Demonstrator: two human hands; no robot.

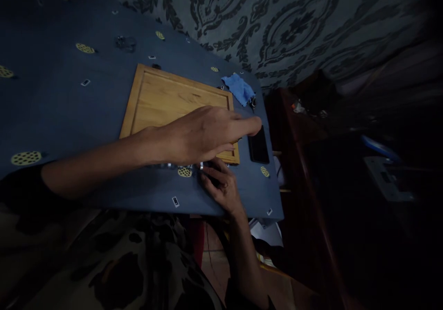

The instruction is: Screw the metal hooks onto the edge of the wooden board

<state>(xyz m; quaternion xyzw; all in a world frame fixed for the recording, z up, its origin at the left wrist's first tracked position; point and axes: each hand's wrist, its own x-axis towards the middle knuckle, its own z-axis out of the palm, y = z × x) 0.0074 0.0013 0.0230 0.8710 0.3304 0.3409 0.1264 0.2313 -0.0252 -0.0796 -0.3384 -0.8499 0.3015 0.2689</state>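
Rectangular yellow-brown wooden board (169,98) with raised rim lies flat on blue patterned desk (86,116), presumably for stability. Left hand (211,134) bends over it; right hand (223,184), half-curled, at near edge, perhaps steadying. Can't tell whether either grips anything.

A pineapple-print tablecloth (79,121) and ornate backdrop (294,31) suggest a home.

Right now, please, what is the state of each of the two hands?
Left hand: partly curled above the wooden board; grip hidden, cannot tell.
Right hand: fingers bent, fingertips at a small silvery piece; whether pinched, cannot tell.
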